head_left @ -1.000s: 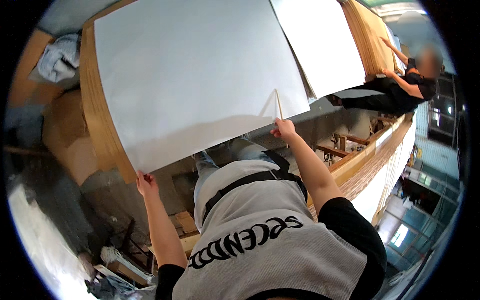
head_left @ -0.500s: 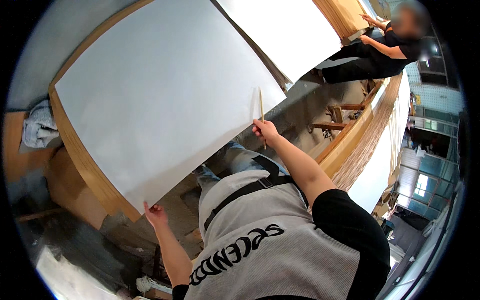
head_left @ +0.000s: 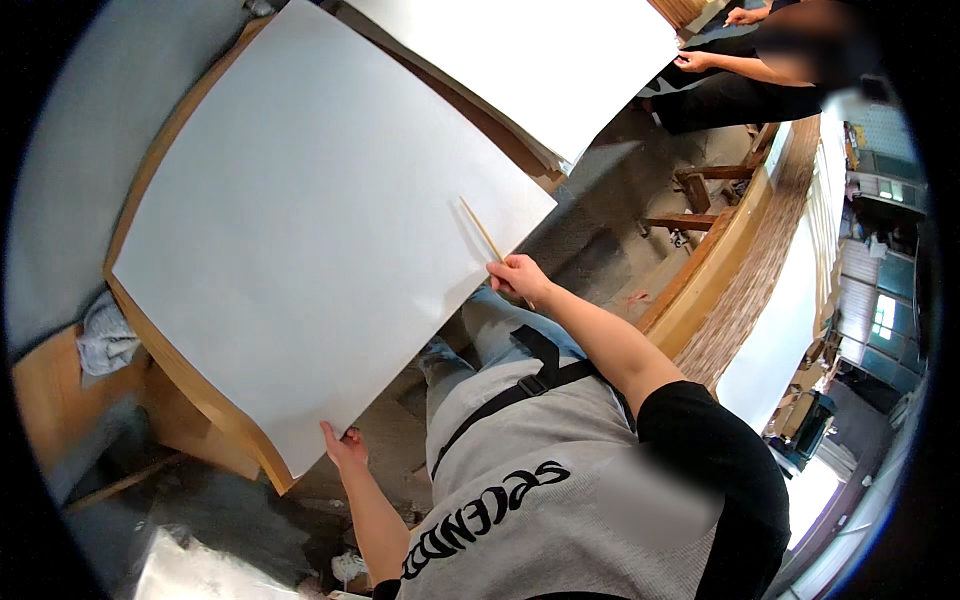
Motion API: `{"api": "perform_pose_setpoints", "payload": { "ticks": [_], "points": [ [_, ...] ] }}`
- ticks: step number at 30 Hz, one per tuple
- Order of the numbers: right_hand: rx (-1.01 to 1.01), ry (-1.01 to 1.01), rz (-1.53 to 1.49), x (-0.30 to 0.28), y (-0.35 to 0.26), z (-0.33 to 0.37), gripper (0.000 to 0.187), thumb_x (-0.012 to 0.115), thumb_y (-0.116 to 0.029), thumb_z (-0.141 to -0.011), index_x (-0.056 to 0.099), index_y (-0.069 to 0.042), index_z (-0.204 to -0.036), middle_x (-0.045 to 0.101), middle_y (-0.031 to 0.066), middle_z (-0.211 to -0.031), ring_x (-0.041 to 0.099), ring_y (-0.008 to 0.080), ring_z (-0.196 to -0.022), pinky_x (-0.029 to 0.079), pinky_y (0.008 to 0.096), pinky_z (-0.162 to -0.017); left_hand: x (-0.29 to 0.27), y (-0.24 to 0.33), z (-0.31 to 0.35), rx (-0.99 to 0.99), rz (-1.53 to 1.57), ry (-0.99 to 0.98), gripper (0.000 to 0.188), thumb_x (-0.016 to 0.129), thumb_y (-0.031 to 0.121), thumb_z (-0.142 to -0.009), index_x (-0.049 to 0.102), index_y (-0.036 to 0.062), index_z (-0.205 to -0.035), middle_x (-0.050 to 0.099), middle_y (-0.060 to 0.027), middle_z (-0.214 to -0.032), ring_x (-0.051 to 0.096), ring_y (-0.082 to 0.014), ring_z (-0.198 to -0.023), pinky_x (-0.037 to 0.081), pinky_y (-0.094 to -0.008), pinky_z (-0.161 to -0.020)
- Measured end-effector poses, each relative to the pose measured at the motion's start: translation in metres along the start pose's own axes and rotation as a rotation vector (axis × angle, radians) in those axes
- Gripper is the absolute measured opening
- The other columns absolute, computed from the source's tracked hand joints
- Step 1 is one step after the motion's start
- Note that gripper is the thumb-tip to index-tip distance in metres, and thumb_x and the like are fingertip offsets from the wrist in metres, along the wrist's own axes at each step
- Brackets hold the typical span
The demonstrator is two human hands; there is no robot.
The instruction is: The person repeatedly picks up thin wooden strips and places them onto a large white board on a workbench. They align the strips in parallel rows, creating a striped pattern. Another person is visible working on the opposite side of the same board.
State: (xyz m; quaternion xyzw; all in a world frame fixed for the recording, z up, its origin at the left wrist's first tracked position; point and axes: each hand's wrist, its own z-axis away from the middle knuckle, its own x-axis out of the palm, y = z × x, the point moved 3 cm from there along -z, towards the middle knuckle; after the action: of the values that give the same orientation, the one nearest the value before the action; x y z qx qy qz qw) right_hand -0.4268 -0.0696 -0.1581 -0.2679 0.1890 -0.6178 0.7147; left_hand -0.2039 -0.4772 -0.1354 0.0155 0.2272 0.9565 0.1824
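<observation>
A large white sheet (head_left: 300, 240) lies over a stack of brown boards (head_left: 190, 385), which shows along its left and lower borders. At the sheet's near edge, close to the lower corner, my left hand (head_left: 347, 447) is closed on the rim, fingers partly hidden. My right hand (head_left: 520, 278) is closed round a thin wooden stick (head_left: 480, 228) at the same edge, farther right. The stick slants up and left over the sheet and casts a faint shadow on it. Whether the right fingers also pinch the sheet cannot be made out.
Another stack of white sheets (head_left: 520, 70) stands beyond. A co-worker's hand (head_left: 697, 61) touches its right corner. A long stack of boards (head_left: 745, 270) on a wooden frame runs along the right. A grey cloth (head_left: 108, 335) hangs at the left.
The view has shifted, and the white sheet sits squarer over the boards. The stick has tipped from upright to leaning left. The co-worker's hand has come down to the far stack.
</observation>
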Motion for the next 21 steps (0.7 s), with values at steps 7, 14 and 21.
{"api": "perform_pose_setpoints", "payload": {
  "ticks": [7,14,21],
  "points": [
    [0.141,-0.114,-0.030,0.001,-0.009,0.007,0.030,0.059,-0.034,-0.078,0.056,-0.008,-0.063,0.056,0.0001,-0.056,0.039,0.0055,-0.040,0.029,0.0190,-0.037,-0.005,0.015,0.034,0.120,-0.060,-0.011,0.033,0.051,0.035,-0.084,0.047,0.0090,-0.103,0.050,-0.0038,-0.074,0.037,-0.0134,-0.047,0.030,-0.0246,-0.040],
    [-0.118,-0.080,-0.063,0.021,0.028,-0.026,0.029,0.052,-0.032,-0.083,0.058,-0.004,-0.078,0.057,0.0008,-0.061,0.053,0.0100,-0.051,0.039,0.0241,-0.050,-0.007,0.060,0.058,0.994,-0.899,-0.198,0.029,0.048,0.023,-0.085,0.052,-0.0010,-0.101,0.048,-0.0209,-0.110,0.045,-0.0332,-0.102,0.036,-0.0431,-0.087],
    [-0.121,-0.060,-0.117,0.027,-0.057,0.075,0.037,0.053,-0.040,-0.080,0.059,-0.004,-0.075,0.055,0.0023,-0.056,0.045,0.0079,-0.046,0.032,0.0206,-0.042,0.148,0.145,0.168,1.003,-0.597,-0.427,0.038,0.046,0.025,-0.086,0.044,-0.0017,-0.113,0.048,-0.0186,-0.112,0.044,-0.0300,-0.104,0.035,-0.0403,-0.089]
  ]
}}
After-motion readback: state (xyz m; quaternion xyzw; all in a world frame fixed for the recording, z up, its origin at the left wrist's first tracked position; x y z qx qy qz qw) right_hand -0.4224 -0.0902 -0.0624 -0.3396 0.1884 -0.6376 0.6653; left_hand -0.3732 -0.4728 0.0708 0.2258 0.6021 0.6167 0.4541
